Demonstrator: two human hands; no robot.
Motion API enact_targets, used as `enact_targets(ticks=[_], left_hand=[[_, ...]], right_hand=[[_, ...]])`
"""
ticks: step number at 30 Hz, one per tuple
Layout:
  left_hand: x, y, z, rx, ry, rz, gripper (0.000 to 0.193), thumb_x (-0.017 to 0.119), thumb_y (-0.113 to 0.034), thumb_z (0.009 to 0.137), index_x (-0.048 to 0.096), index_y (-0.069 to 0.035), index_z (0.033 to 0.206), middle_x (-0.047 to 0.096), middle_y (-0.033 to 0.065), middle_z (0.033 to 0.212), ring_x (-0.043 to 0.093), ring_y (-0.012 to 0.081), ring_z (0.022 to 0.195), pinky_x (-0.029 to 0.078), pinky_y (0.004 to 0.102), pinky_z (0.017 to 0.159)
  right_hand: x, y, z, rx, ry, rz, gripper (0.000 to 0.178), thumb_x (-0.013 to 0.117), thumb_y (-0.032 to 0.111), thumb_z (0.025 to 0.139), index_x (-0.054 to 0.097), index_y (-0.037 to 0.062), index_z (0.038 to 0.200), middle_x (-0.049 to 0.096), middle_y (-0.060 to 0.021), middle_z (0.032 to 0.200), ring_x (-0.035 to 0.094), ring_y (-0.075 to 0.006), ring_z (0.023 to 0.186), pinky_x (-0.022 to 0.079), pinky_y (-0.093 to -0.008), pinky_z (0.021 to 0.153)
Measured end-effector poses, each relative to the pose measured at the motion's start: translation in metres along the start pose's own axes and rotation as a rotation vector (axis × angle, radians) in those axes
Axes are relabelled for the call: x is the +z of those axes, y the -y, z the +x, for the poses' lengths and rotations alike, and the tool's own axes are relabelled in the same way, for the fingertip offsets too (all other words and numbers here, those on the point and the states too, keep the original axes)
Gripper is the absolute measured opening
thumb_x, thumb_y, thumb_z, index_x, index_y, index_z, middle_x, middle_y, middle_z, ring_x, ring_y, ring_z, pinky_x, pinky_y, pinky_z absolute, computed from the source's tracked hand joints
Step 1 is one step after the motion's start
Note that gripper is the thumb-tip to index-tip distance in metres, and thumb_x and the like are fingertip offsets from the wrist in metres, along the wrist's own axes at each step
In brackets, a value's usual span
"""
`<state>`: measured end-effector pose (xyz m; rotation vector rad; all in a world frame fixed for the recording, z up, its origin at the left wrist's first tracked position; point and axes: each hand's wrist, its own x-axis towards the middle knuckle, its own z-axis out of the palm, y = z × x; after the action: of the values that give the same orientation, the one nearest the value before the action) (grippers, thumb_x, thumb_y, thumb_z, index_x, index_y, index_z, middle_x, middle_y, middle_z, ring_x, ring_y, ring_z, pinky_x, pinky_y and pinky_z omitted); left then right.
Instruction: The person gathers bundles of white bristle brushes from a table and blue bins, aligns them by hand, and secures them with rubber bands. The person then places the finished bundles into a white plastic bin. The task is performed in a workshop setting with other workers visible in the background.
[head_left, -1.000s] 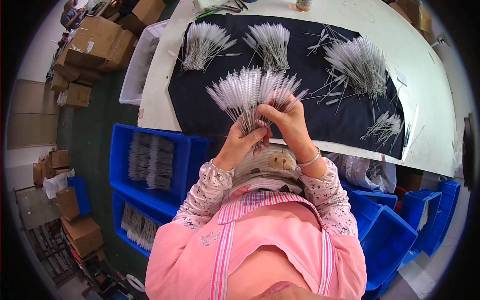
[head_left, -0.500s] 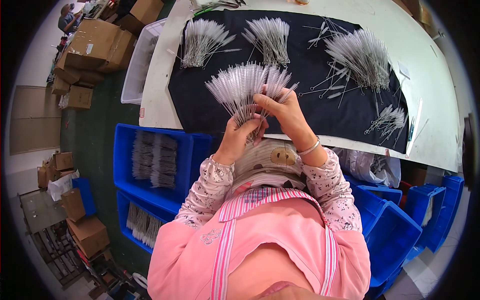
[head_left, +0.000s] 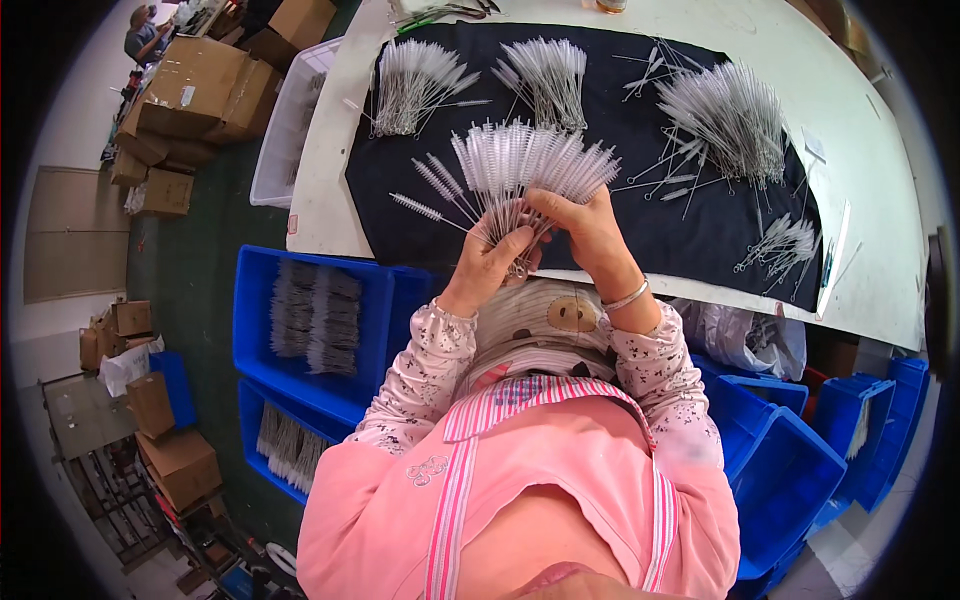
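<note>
A fanned bunch of straw brushes (head_left: 530,165), white bristles up and wire stems down, is gripped between my two hands over the near edge of a dark cloth (head_left: 420,210). My left hand (head_left: 487,262) closes round the stems at the left, and a few brushes splay out to that side. Higher on the right, my right hand (head_left: 590,228) is wrapped about the other part of the bunch, its thumb across the stems. The lower stem ends show just below the fingers. On the cloth beyond lie a left brush pile (head_left: 415,88), a middle pile (head_left: 550,80) and a large right pile (head_left: 730,120).
A smaller brush heap (head_left: 782,243) and scattered single brushes lie at the right of the white table (head_left: 870,220). Blue bins with brushes (head_left: 375,330) stand at my left; more blue bins (head_left: 780,460) stand at right. Cardboard boxes (head_left: 195,90) are stacked far left, near another person (head_left: 145,38).
The two parts of the bunch have come together into one wider fan. Several brushes at the left now splay outward. The view has shifted slightly.
</note>
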<state>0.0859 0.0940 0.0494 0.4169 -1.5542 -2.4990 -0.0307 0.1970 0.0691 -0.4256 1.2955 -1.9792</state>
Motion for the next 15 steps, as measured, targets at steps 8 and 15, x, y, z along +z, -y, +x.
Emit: enact_targets(ticks=[8,15], left_hand=[[-0.004,0.014,0.002,0.042,-0.053,-0.007,0.027,0.062,-0.019,0.089,0.05,-0.008,0.111,0.064,0.0096,0.088,0.062,0.0126,0.063,0.04,0.019,0.038],[-0.003,0.008,0.004,0.008,-0.037,0.033,0.025,0.064,-0.02,0.088,0.054,-0.004,0.103,0.066,0.0097,0.086,0.062,0.0123,0.062,0.04,0.018,0.038]], right_hand=[[-0.002,-0.001,-0.009,-0.017,-0.04,0.045,0.015,0.071,0.008,0.078,0.063,0.0014,0.09,0.061,0.0004,0.076,0.053,-0.0051,0.063,0.04,-0.0197,0.054],[-0.009,-0.007,-0.005,0.003,-0.014,0.107,0.017,0.071,0.008,0.078,0.063,0.0023,0.092,0.063,-0.0012,0.079,0.055,-0.0073,0.062,0.041,-0.0214,0.052]])
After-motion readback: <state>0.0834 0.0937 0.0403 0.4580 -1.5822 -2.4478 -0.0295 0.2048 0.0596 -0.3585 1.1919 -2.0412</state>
